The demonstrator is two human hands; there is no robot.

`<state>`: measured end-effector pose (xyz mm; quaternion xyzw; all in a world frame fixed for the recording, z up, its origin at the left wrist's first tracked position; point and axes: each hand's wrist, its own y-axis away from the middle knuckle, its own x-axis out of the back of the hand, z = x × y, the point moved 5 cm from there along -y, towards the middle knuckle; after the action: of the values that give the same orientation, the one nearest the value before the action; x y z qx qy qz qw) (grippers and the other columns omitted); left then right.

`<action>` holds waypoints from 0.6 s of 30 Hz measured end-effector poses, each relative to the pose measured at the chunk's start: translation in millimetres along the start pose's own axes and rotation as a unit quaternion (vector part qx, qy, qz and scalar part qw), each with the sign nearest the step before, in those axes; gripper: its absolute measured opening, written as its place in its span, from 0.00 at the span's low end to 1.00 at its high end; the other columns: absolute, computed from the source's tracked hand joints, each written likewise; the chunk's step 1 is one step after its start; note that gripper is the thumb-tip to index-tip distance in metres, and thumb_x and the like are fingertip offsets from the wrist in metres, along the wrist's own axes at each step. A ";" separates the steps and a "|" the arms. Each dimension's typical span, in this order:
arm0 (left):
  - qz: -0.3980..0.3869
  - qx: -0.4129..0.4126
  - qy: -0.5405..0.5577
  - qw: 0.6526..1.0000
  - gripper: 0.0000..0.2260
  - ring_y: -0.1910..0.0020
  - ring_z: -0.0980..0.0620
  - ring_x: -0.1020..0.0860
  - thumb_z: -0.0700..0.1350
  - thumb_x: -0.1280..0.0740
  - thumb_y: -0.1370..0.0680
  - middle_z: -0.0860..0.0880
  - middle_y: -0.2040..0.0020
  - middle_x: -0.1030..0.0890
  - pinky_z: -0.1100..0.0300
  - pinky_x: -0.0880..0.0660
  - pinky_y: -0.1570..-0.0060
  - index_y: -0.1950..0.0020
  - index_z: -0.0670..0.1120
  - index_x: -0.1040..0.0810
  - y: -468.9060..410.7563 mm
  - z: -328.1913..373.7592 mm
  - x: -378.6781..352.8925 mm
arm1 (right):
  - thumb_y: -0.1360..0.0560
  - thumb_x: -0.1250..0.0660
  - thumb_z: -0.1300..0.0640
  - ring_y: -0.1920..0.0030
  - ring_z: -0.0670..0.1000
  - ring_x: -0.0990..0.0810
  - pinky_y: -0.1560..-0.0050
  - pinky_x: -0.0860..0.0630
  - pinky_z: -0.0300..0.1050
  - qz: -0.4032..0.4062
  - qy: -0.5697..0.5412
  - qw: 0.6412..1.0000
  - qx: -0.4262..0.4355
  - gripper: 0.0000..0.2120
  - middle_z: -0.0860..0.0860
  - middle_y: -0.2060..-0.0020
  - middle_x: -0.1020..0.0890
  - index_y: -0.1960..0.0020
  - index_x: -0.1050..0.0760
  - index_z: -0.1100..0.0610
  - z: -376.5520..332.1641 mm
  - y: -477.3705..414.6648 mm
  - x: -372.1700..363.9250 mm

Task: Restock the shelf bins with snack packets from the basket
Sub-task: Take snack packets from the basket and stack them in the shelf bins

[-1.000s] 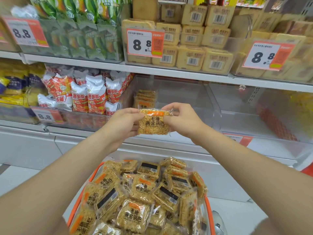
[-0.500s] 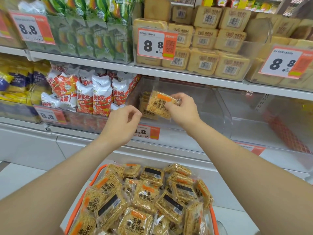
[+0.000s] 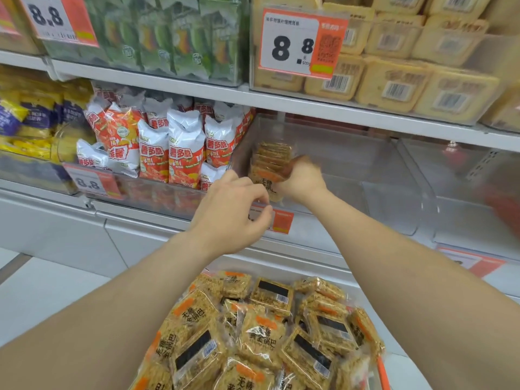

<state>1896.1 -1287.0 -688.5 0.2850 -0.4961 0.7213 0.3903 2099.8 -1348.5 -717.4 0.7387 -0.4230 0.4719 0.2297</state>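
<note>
**Head view: one packet at the bin, a heap in the basket**

Nearest the camera, the basket shows only a strip of its orange rim. It is piled with snack packets: clear wrappers over golden, crumbly squares, some face up with black lettering and some showing a black label. Both bare forearms reach over the pile toward the shelf.

The left hand hovers just in front of the shelf edge with its fingers loosely curled and nothing in them. It partly covers an orange-and-white price tag.

Further in, the right hand is inside the clear bin at the bin's left end. It grips one packet (blurred, though the lettering shows). The packet is up against a short stack of the same snack by the bin's left wall.

In the next bin to the left are red-and-white crisp bags. On the shelf above sit green packets and yellow barcoded packs behind an 8.8 price card.
</note>
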 end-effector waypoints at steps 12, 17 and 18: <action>0.025 0.002 0.030 0.999 0.11 0.52 0.51 0.31 0.59 0.33 0.24 0.58 0.59 0.20 0.50 0.28 0.48 0.52 0.54 0.15 1.0 -4.3 -6.2 | 0.39 0.18 0.40 0.33 0.61 0.25 0.46 0.26 0.50 -0.039 0.034 0.998 -0.042 0.67 0.59 0.32 0.27 0.17 0.59 0.58 -10.3 -14.4 -16.0; 0.037 -0.003 0.031 0.999 0.10 0.52 0.52 0.31 0.57 0.32 0.23 0.59 0.60 0.20 0.52 0.30 0.50 0.52 0.54 0.15 1.4 -5.4 -7.1 | 0.35 0.17 0.46 0.35 0.62 0.22 0.49 0.24 0.50 0.002 0.072 0.997 -0.037 0.66 0.59 0.34 0.25 0.16 0.61 0.59 -12.9 -11.4 -7.4; 0.039 -0.005 0.030 0.999 0.10 0.52 0.52 0.32 0.57 0.32 0.23 0.59 0.60 0.20 0.53 0.31 0.51 0.52 0.54 0.15 1.6 -5.8 -7.4 | 0.35 0.17 0.45 0.35 0.63 0.22 0.49 0.24 0.51 0.009 0.091 0.995 -0.035 0.65 0.60 0.34 0.24 0.17 0.59 0.59 -13.7 -10.4 -5.7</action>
<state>1898.5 -1283.9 -697.3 0.2417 -0.4982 0.7417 0.3786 2100.6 -1330.5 -715.7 0.6803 -0.4236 0.5237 0.2888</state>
